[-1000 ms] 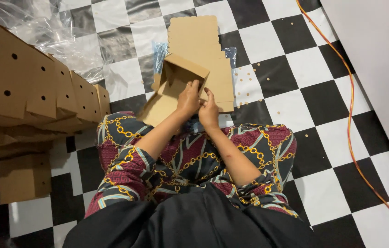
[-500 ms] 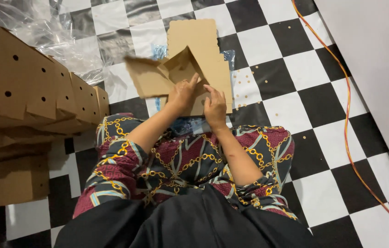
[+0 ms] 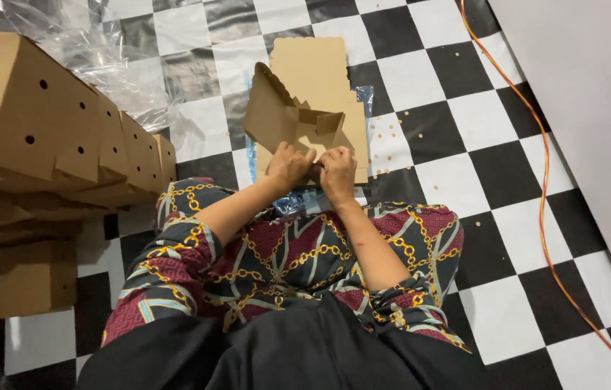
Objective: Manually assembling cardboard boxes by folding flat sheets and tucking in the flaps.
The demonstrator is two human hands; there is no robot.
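Presently: my left hand (image 3: 287, 165) and right hand (image 3: 337, 170), both pinched shut on the half-folded cardboard box blank (image 3: 284, 123) above the flat cardboard sheets (image 3: 320, 68), best crease flaps squarely.

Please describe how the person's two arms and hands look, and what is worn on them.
Both forearms are bare. The left hand and right hand wear no gloves, and no ring or watch shows. Short wide sleeves end near the elbows: dark red and black cloth with a gold chain pattern and pale stripes. A small red mark shows on the right forearm.
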